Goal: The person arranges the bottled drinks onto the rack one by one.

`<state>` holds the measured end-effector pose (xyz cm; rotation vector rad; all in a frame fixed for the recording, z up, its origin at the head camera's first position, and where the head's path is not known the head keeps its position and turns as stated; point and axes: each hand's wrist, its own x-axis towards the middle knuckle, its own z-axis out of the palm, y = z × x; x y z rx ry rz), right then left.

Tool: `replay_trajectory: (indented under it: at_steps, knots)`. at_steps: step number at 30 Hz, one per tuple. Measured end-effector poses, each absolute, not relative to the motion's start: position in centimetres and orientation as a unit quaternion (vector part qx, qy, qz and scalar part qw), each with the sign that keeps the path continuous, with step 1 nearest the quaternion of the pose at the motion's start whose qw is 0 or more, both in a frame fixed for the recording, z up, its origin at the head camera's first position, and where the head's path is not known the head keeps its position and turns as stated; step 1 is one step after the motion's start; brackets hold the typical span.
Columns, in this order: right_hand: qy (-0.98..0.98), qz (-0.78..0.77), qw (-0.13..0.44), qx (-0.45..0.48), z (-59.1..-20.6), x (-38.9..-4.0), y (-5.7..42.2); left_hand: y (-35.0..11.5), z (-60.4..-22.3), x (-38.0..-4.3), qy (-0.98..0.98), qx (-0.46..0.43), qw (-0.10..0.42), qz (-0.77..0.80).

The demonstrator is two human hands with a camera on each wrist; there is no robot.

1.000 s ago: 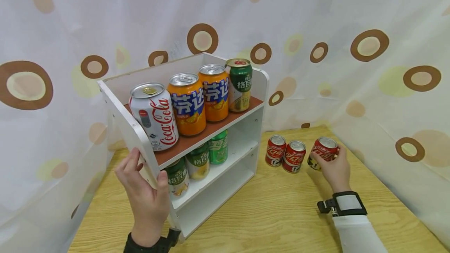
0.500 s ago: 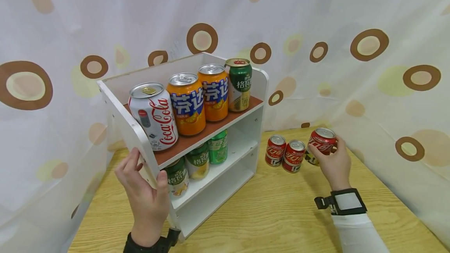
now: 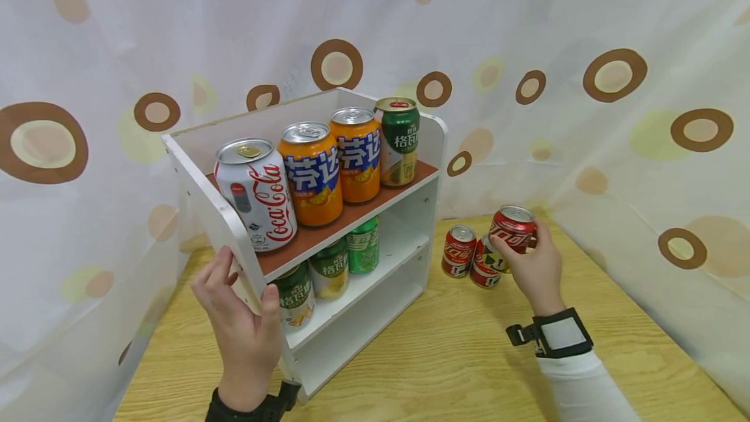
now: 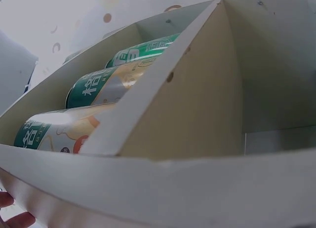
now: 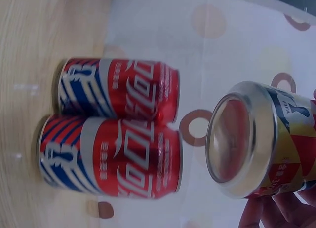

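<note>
My right hand grips a red cola can, raised above the table. The right wrist view shows that can's silver bottom and fingertips around its side. In the head view it partly covers one of two red cola cans standing side by side, the front can and the back can. My left hand holds the left side panel of a white shelf, thumb at the front edge and fingers against the outside; a bit of those fingers shows in the left wrist view.
The top tier bears a white Coca-Cola can, two orange soda cans and a green-and-gold can. Green cans stand on the middle tier. No cans show on the bottom tier. A patterned curtain hangs behind the wooden table.
My right hand has lifted its can off the table and moved it leftward, over the front standing can. The left hand and the shelf have stayed in place.
</note>
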<state>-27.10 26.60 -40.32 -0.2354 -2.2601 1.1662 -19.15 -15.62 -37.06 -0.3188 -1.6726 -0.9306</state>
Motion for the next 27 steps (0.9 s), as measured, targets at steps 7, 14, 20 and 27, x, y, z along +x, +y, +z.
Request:
replay_trajectory:
  at_steps: [7, 14, 20, 27]
  knots:
    - [-0.840, 0.457, 0.285, -0.065, -39.9, -27.2, 25.0, -15.7, -37.0, -19.1, -0.712, -0.138, 0.564, -0.395]
    - [-0.840, 0.471, 0.263, -0.056, -39.2, -27.4, 24.1, -15.7, -37.0, -19.0, -0.717, -0.137, 0.559, -0.393]
    - [-0.839, 0.476, 0.260, -0.042, -38.4, -27.7, 23.2, -15.7, -36.9, -19.1, -0.716, -0.139, 0.560, -0.393]
    - [-0.842, 0.471, 0.265, -0.012, -37.5, -28.1, 21.8, -15.7, -37.0, -19.1, -0.715, -0.136, 0.562, -0.394]
